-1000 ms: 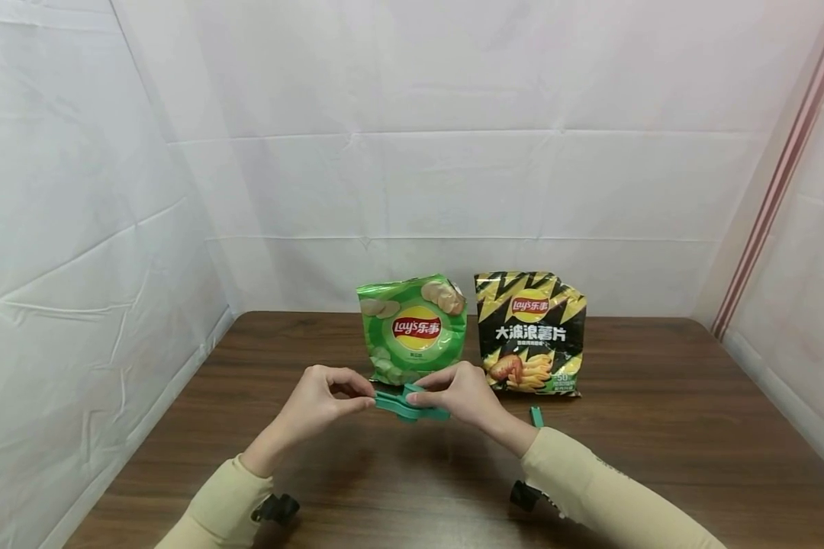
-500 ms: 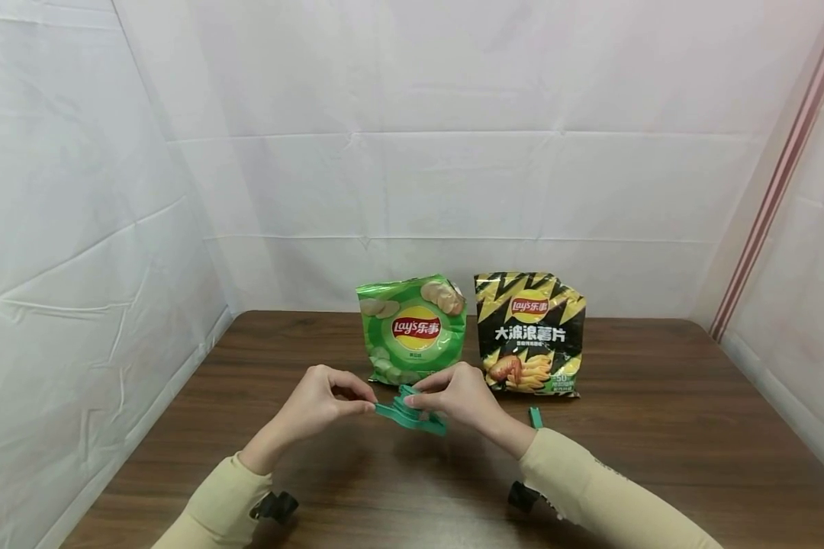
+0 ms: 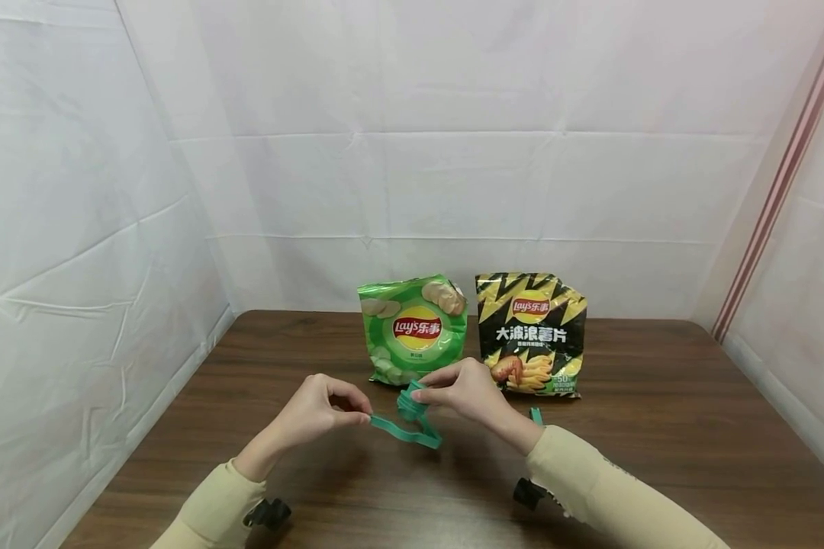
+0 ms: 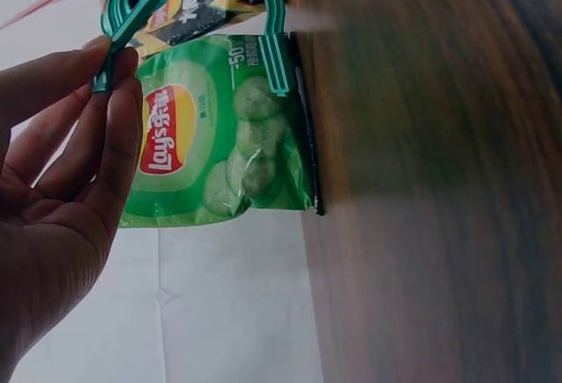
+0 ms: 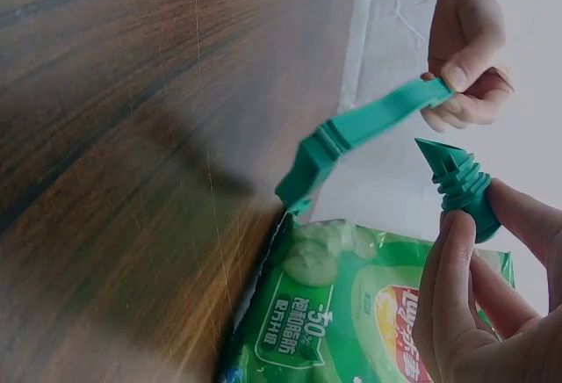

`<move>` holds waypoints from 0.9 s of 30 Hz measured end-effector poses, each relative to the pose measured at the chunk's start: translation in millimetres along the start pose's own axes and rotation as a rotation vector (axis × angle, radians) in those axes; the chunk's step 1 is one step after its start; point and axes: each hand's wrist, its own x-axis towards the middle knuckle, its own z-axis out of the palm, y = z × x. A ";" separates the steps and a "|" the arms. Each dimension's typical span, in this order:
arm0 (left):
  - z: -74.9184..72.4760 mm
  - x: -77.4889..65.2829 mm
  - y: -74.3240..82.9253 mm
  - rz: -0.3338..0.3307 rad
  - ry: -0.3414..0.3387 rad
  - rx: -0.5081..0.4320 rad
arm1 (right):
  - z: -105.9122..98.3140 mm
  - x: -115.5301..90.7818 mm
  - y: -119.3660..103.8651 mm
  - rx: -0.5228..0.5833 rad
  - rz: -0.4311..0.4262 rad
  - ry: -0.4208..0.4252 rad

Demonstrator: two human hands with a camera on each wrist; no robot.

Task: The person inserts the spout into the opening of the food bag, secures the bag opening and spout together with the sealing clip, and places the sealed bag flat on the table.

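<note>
In the head view my left hand (image 3: 313, 412) pinches one end of a green hinged bag-clip strip (image 3: 401, 435). The strip hangs bent in front of the green chip bag (image 3: 416, 329). My right hand (image 3: 472, 394) holds a green threaded pour spout (image 3: 412, 402) between thumb and fingers. In the right wrist view the spout (image 5: 465, 194) has a slanted tip, and a gap shows between it and the strip (image 5: 378, 121). The left wrist view shows a curved part of the clip (image 4: 145, 1) beyond my left fingertips.
A black-and-yellow chip bag (image 3: 530, 335) stands right of the green one, both near the back of the wooden table (image 3: 302, 343). Another small green piece (image 3: 536, 415) lies by my right forearm, partly hidden. White sheeting (image 3: 412, 191) hangs behind and at the sides.
The clip strip has swung down and opened out at its hinge, away from the spout. My left hand has shifted slightly left and down; the right stays nearly in place.
</note>
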 end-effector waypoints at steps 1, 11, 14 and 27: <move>0.2 -0.2 -0.5 -0.003 -0.003 0.002 | -0.8 0.0 0.3 0.007 0.000 0.000; 5.1 7.2 -35.3 -0.015 -0.035 0.007 | -9.5 -0.3 0.0 0.008 -0.009 0.014; 6.0 9.9 -43.9 0.005 -0.054 0.003 | -11.5 -0.3 -0.6 0.009 -0.012 0.023; 8.7 14.0 -43.0 -0.025 -0.127 0.026 | -17.4 -1.8 -3.6 0.003 0.004 0.037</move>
